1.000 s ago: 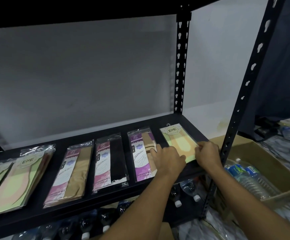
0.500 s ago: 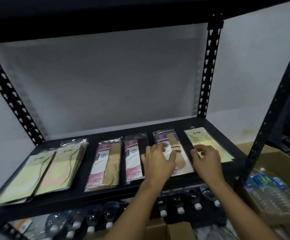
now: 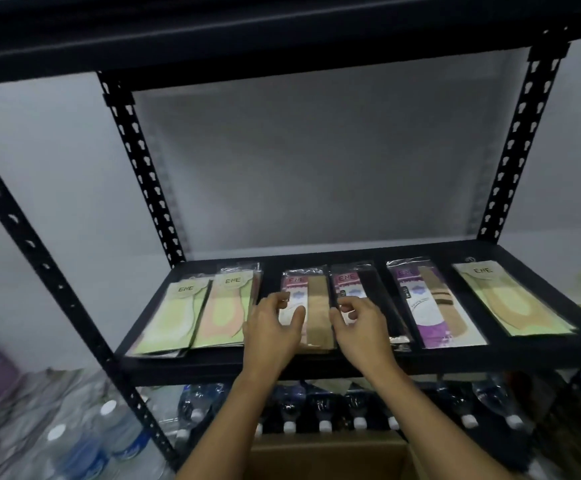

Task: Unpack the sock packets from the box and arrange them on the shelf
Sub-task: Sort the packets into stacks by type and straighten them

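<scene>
Both hands have moved left along the shelf (image 3: 316, 362), away from the purple packet (image 3: 429, 306) and the yellow-green packet (image 3: 510, 299). Head view: the left hand (image 3: 271, 329) rests loose-fingered on the pink-and-tan packet (image 3: 316, 306). The right hand (image 3: 361, 327) curls its fingers at the left edge of the pink-and-black packet (image 3: 373, 289); whether it pinches cannot be told. Likely these 2 are being squared into the evenly spaced row of 6. The box (image 3: 327, 455) sits below.
</scene>
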The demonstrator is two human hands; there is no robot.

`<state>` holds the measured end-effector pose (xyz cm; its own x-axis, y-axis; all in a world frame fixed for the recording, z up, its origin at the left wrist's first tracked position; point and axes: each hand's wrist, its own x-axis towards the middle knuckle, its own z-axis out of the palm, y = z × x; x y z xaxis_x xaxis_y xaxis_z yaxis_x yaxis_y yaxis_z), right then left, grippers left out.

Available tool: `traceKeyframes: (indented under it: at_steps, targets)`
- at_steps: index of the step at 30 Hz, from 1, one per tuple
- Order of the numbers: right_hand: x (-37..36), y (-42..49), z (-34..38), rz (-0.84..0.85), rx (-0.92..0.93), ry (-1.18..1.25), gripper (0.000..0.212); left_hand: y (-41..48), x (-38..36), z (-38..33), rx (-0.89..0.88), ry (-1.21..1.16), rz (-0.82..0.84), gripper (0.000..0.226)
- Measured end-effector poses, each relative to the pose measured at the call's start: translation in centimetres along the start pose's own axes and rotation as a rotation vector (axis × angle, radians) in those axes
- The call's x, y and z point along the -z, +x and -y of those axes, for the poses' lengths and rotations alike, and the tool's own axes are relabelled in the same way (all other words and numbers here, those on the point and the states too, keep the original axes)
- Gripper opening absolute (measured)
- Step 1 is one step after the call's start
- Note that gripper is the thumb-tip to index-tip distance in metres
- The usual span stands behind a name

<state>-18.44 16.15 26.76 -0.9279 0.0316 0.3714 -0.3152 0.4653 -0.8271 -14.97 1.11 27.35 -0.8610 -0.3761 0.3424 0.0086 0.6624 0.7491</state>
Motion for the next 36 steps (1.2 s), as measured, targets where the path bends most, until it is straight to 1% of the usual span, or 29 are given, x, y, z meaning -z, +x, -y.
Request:
traceKeyframes:
  at_steps: [4, 7, 11, 14, 16, 19, 21, 25, 28, 31, 33, 36]
  targets:
    - [-3.8, -0.8, 2.3, 0.082, 0.028, -0.028, 0.028, 0.6, 4.1, 3.3, 0.042, 0.047, -0.066, 0.038]
    - [-6.9, -1.1, 3.8, 0.132, 0.025, -0.022, 0.028, 1.1, 7.4, 6.3, 0.102, 0.094, -0.112, 0.040]
    - [-11.0, -0.9, 5.5, 0.243, -0.011, -0.069, 0.034, 2.4, 11.4, 10.0, 0.185, 0.273, -0.174, 0.046]
    - [-13.6, -0.4, 6.4, 0.312, -0.059, -0.142, 0.032, 3.4, 13.3, 12.7, 0.297, 0.395, -0.165, 0.055]
    - [-15.1, -0.1, 6.9, 0.340, -0.089, -0.211, 0.038, 3.8, 14.0, 13.9, 0.355, 0.452, -0.138, 0.059]
    - [-16.5, -0.1, 7.1, 0.365, -0.148, -0.284, 0.050, 4.1, 14.4, 14.5, 0.392, 0.507, -0.101, 0.057]
    - [-16.7, -0.2, 7.3, 0.371, -0.191, -0.325, 0.051, 4.4, 14.5, 14.6, 0.396, 0.516, -0.096, 0.054]
    - [-16.8, 0.0, 7.2, 0.346, -0.236, -0.278, 0.042, 4.7, 15.1, 14.6, 0.366, 0.482, -0.111, 0.045]
    - [-16.5, 0.2, 7.5, 0.311, -0.252, -0.251, 0.035, 4.6, 15.5, 14.3, 0.360, 0.442, -0.118, 0.043]
    - [-15.8, 0.2, 8.0, 0.300, -0.310, -0.119, 0.034, 4.5, 16.0, 13.5, 0.385, 0.274, -0.109, 0.044]
    - [-15.5, 0.0, 8.0, 0.281, -0.358, -0.017, 0.036, 4.3, 16.3, 12.7, 0.398, 0.144, -0.120, 0.037]
    - [-14.6, -0.4, 8.2, 0.242, -0.428, 0.204, 0.031, 3.5, 16.7, 11.9, 0.406, -0.088, -0.164, 0.040]
